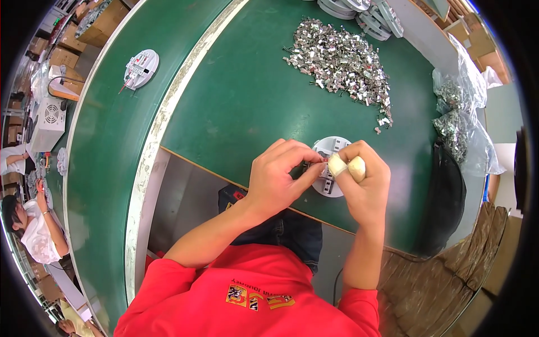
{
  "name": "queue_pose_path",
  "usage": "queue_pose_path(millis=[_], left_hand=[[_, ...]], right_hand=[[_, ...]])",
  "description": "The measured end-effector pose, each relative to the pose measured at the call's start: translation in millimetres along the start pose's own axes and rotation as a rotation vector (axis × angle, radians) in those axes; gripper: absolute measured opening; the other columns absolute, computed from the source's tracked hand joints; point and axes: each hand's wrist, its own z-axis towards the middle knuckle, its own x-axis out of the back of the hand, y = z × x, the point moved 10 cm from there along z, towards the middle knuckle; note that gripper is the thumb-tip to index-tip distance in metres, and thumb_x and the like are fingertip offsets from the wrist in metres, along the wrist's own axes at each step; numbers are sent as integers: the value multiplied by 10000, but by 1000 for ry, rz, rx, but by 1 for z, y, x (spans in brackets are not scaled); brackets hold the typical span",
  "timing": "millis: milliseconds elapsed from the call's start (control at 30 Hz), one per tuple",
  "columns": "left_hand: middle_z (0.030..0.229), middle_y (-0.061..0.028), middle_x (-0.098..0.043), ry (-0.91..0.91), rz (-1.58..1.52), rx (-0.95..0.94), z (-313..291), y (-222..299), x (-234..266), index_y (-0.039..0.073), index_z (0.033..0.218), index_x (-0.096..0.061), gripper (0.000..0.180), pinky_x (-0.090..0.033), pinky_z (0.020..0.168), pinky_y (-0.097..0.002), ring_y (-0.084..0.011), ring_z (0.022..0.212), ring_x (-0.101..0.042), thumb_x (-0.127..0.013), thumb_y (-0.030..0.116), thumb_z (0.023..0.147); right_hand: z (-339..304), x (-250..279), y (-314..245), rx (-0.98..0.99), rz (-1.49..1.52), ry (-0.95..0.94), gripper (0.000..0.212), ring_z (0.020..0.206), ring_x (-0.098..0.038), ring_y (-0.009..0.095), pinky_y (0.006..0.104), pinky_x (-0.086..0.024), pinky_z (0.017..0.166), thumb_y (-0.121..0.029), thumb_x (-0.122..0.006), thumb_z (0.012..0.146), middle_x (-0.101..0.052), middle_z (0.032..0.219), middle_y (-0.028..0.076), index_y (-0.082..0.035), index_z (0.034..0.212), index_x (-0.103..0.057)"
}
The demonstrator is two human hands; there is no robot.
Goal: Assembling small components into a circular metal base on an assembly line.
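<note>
A round light-grey plastic base (335, 191) with dark slots lies on the green table in front of me, partly covered by my hands. My left hand (282, 175) is closed in a pinch at its left side, thumb and forefinger meeting on something tiny with a hint of red. From the other side my right hand (368, 171) is also closed, its fingertips close to the left ones above the base. Pale yellow covers wrap its thumb and forefinger. What sits between the fingertips is too small and hidden to name.
A heap of small metal pieces (342, 62) spreads beyond my hands, with stacked grey bases (370, 17) behind. Clear bags of parts (455, 121) and a black bag (443, 196) are at right. Left of a pale rail (168, 115), another base (140, 69) rests; co-workers sit farther left.
</note>
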Motion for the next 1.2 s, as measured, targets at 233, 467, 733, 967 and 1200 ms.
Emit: queue_pose_path(millis=[233, 467, 733, 967, 1200], left_hand=[[909, -32, -738, -6, -11, -6, -1, -6, 2, 54, 935, -750, 161, -497, 659, -291, -158, 733, -602, -840, 26, 804], [912, -34, -740, -6, -18, -11, -1, -7, 6, 54, 939, -751, 170, -496, 657, -289, -158, 731, -602, -844, 29, 799], [910, -46, -742, -7, -29, -10, -1, -8, 8, 60, 942, -754, 172, -502, 665, -296, -171, 739, -616, -843, 29, 797], [1010, -41, -709, -116, 38, -37, -1, -10, 2, 75, 949, -724, 144, -513, 777, -347, -241, 873, -636, -825, 99, 849], [1077, -37, -668, -246, 36, -53, -3, -25, -4, 88, 938, -687, 119, -480, 836, -378, -262, 940, -614, -786, 142, 899]], right_hand=[[3, -11, 3, -37, -59, -3, 100, 686, -535, 97, 279, -442, 615, -18, -724, 867, -609, 761, 35, 10, 858, -629], [4, -16, 5, -68, -63, -8, 106, 662, -589, 193, 329, -478, 613, -17, -727, 811, -638, 771, 95, 6, 876, -646], [3, -16, 5, -91, -103, -22, 135, 651, -598, 258, 358, -490, 617, -16, -722, 770, -636, 770, 130, 4, 877, -643], [-5, -4, 11, -73, -167, -80, 153, 666, -577, 258, 361, -482, 625, 17, -677, 774, -604, 805, 129, -3, 909, -608], [-6, -23, 28, 112, -276, -369, 221, 705, -606, 326, 393, -498, 640, 39, -651, 770, -572, 923, 123, -33, 972, -599]])
